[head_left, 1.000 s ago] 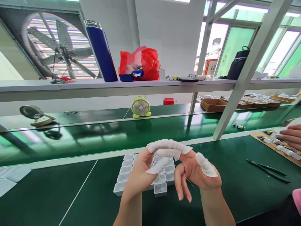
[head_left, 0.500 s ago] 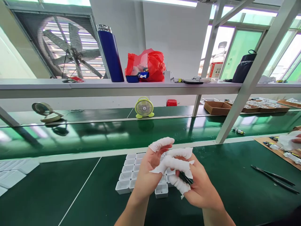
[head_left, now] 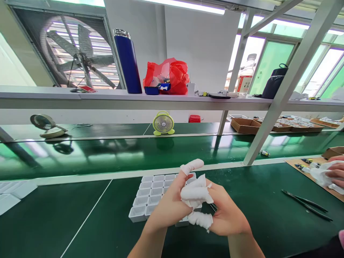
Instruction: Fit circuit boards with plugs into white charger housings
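My left hand (head_left: 172, 200) reaches over the white tray of small square cups (head_left: 145, 192), its wrapped index finger stretched up and away. White wrapping covers its fingertips, and its thumb overlaps the wrapped fingers of my right hand (head_left: 227, 211). That right hand is curled, with white wraps on its thumb and fingers. A thin, pronged metal tool (head_left: 213, 207), which looks like tweezers, shows in its grip, mostly hidden by the fingers. Where the two hands meet, the white wraps (head_left: 196, 193) hide any small item between them. Both hands partly cover the cup tray.
Long-handled pliers (head_left: 306, 205) lie on the green table at right. Beyond them, another person's hand (head_left: 337, 170) holds white material above a brown board (head_left: 294, 164) with small parts. More white cups (head_left: 16, 191) stand at left. A slanted post (head_left: 264, 132) rises behind the table.
My hands have drawn together, and my left thumb now overlaps the right fingers. The other person's hand has come further into view at right. The view has shifted slightly.
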The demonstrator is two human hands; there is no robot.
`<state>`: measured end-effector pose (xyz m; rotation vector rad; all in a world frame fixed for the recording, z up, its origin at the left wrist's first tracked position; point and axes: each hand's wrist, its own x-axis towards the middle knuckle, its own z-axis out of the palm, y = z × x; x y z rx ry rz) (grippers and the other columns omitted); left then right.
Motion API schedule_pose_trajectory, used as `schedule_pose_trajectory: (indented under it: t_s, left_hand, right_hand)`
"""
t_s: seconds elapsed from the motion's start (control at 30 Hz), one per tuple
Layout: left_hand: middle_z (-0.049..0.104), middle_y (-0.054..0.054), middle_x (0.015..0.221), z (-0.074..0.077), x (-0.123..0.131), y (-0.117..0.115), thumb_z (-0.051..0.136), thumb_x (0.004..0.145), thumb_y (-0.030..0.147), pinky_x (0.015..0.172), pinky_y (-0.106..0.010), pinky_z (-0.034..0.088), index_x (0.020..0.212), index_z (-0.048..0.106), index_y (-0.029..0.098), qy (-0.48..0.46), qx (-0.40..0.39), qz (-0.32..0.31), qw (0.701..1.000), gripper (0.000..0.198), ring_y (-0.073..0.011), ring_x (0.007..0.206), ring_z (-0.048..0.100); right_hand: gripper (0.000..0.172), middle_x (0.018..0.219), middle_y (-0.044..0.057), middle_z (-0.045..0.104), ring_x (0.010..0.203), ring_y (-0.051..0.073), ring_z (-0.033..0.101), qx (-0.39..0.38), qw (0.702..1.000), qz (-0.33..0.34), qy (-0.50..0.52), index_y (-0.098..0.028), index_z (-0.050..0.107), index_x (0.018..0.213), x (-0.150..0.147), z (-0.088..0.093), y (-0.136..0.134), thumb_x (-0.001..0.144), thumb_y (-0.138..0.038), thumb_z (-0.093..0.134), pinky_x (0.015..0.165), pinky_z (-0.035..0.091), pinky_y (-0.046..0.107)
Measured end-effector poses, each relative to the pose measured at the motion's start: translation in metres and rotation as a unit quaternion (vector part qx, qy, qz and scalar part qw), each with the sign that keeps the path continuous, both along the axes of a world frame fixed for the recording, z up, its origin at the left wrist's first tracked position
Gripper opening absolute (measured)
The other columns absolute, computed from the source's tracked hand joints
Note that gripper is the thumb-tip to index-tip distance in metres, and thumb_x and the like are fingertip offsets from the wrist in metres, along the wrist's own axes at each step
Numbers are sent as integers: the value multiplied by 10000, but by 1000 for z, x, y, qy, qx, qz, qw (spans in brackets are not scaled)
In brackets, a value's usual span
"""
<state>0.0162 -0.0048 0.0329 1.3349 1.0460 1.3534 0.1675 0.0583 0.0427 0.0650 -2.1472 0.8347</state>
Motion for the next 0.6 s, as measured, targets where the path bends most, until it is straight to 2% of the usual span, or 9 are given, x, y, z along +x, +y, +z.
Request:
schedule_pose_trajectory:
  t_s: [0.1, 0.2, 0.3, 0.4, 0.5, 0.6]
  left_hand:
    - [686, -83, 1165, 1, 0, 0, 751, 815, 428, 982, -405, 501, 1561, 314, 278, -4, -5, 24, 1000, 877, -301, 1256, 547]
    - [603, -93, 1366, 0, -2, 1, 785, 798, 432, 1117, -448, 417, 1531, 379, 297, 12, 6, 38, 999, 849, -316, 1390, 438]
    - [532, -83, 1464, -2, -2, 2, 809, 777, 430, 1183, -467, 346, 1511, 410, 308, 25, 24, 43, 998, 844, -316, 1404, 432]
    - [459, -84, 1539, -3, -3, 2, 802, 780, 450, 1218, -493, 294, 1530, 366, 318, 28, 51, 36, 998, 877, -318, 1413, 434]
    - [377, -83, 1604, -4, -3, 2, 815, 773, 427, 1241, -516, 239, 1546, 318, 331, 33, 80, 23, 996, 923, -320, 1474, 356]
    - [372, -69, 1609, -5, -4, 2, 844, 752, 363, 1259, -517, 183, 1530, 343, 347, 30, 92, 24, 995, 926, -302, 1509, 298]
  right_hand:
    - [386, 1059, 54, 680, 926, 191, 626, -25, 999, -18, 12, -281, 650, 1261, 4, 0, 2, 887, -323, 738, 799, 538, 303]
    - [317, 999, 41, 683, 850, 170, 607, -23, 999, -30, 24, -284, 685, 1204, 7, 1, 3, 892, -303, 742, 770, 533, 289]
    - [258, 978, 42, 685, 796, 158, 580, -5, 1000, -20, 19, -276, 704, 1158, 5, 0, 4, 905, -322, 729, 773, 531, 289]
    - [282, 990, 44, 690, 837, 163, 596, 17, 1000, -11, 6, -271, 686, 1186, 4, -1, 4, 916, -350, 711, 801, 531, 289]
    - [269, 952, 33, 694, 866, 162, 613, 29, 1000, -4, -1, -277, 675, 1206, 4, -3, 4, 941, -322, 663, 803, 529, 276]
    - [247, 920, 26, 686, 849, 160, 608, 25, 1000, -12, 1, -288, 686, 1181, 8, -3, 4, 939, -261, 645, 776, 533, 274]
